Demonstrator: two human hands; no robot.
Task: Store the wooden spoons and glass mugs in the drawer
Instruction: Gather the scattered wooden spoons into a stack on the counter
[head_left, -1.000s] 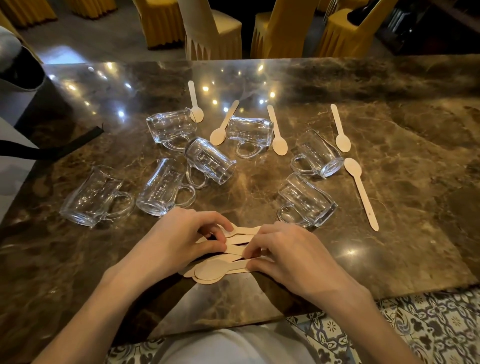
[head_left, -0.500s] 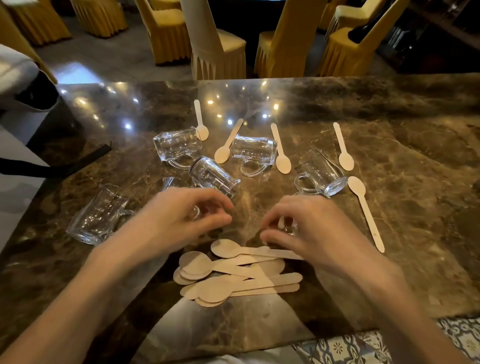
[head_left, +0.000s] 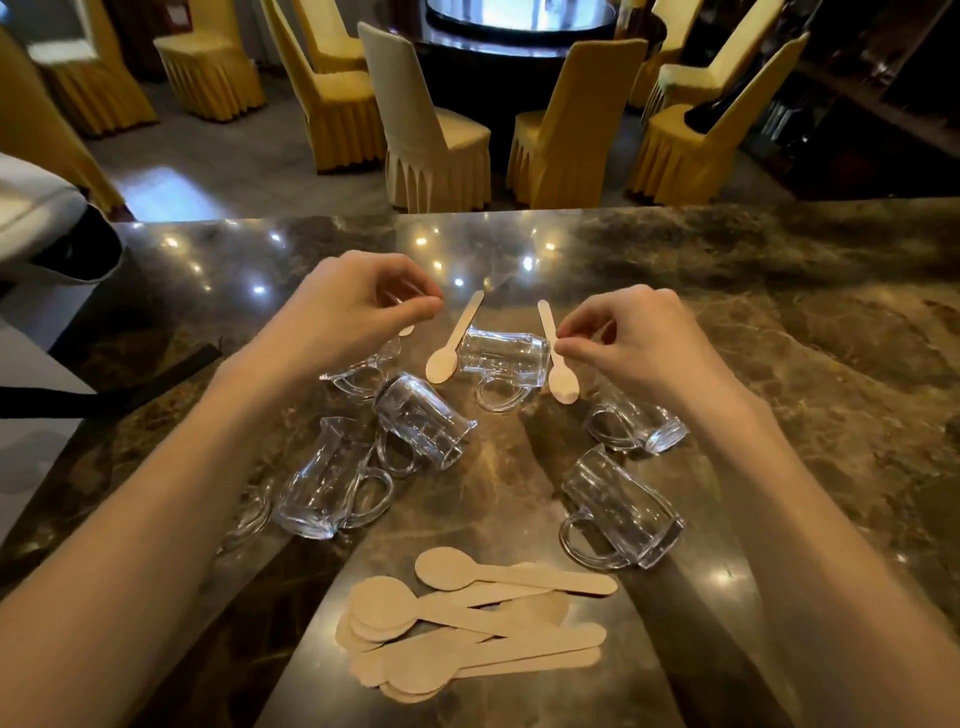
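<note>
Fingers (head_left: 582, 332) over marble table (head_left: 779, 364), yellow chairs (head_left: 561, 130)

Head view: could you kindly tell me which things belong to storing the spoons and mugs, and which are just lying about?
Job in hand:
- wooden spoon pile
- loose wooden spoons
- glass mugs, on their sides

Lying about:
- black strap
- yellow-covered chairs

No drawer is in view.

Probably a restaurant banquet hall: skirted yellow chair covers (head_left: 332, 111) around a round dining table (head_left: 519, 36), marble counter (head_left: 727, 291).
</note>
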